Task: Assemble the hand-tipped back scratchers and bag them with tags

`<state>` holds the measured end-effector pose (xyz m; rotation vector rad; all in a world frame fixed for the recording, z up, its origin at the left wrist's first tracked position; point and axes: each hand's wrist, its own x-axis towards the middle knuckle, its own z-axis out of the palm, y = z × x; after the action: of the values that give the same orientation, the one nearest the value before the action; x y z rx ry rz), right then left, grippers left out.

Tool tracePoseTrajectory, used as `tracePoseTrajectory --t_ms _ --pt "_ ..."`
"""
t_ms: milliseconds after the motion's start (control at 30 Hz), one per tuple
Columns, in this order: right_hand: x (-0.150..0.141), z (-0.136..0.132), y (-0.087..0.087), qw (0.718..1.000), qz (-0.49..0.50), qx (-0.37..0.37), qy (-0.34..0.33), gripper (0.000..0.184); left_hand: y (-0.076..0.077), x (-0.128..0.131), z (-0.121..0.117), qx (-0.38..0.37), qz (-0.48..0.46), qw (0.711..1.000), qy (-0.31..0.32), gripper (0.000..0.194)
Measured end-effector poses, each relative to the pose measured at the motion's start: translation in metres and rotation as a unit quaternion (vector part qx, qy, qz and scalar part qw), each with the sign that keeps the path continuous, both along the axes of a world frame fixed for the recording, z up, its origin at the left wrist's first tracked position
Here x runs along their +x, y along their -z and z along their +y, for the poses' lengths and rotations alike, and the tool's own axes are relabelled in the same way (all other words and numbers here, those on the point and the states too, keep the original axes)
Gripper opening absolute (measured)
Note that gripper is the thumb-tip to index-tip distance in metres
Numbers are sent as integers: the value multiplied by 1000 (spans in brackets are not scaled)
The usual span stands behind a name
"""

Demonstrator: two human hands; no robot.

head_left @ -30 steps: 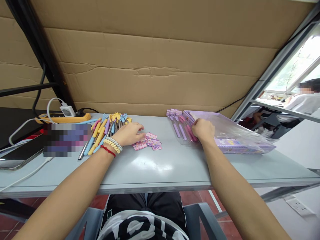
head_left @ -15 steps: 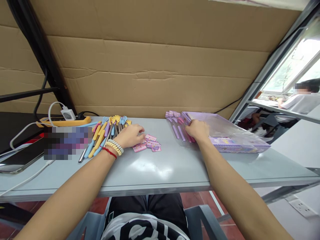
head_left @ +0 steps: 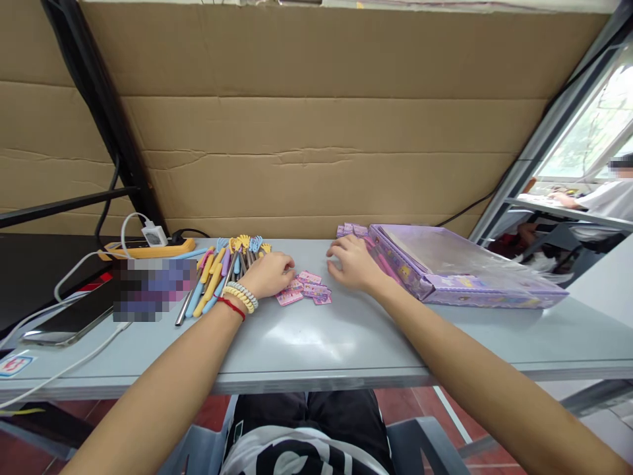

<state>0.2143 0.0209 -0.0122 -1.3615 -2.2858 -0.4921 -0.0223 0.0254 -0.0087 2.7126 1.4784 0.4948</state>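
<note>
On the gray desk (head_left: 297,346), small pink cards (head_left: 311,288) lie loosely piled. Beside them the left hand (head_left: 271,274) curls, its grip impossible to tell; the right hand (head_left: 352,262) has spread, bent fingers. Back scratchers (head_left: 211,285) lie left, a purple box (head_left: 475,295) right; cardboard (head_left: 316,125) stands behind.

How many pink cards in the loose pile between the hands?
At least 5 pink cards on the desk, overlapping: two nearest the left hand, one at the back, one mid-pile, one at front right. More may be hidden underneath.
</note>
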Motion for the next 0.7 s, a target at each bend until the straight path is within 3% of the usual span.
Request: tracePoseTrajectory --t_ms 100,167,333,500,567,700 --pt "-18 3 -4 985 -100 -119 -75 26 1 0 0 0 6 1000 20 26" --pt "-24 8 -5 974 -118 -169 -97 33 2 0 0 -12 26 999 40 26" --pt "-24 12 5 976 14 -201 -85 48 0 0 -4 -46 62 995 58 29" --pt "-12 6 11 957 49 -281 -59 60 -1 3 -8 -40 68 995 57 30" --pt "-8 4 9 951 40 -304 -28 63 -3 4 -8 -18 64 998 11 29" --pt "-7 5 5 948 12 -319 -13 61 -11 -5 -4 27 35 974 -224 33"
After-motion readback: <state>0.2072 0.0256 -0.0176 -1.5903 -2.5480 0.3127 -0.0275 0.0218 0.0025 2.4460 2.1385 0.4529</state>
